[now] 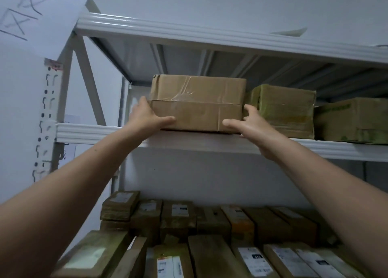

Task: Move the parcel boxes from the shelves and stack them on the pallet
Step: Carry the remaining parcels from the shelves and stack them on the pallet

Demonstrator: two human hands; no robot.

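Thumbs spread from curled fingers, a left hand [147, 118] and right hand [254, 125] clasp the lower corners, likely the surest hold, of a stiff, seemingly light taped brown cardboard box [197, 103].

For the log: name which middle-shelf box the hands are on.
The leftmost, brown taped box, held between left hand and right hand; the two boxes right of it are greenish.
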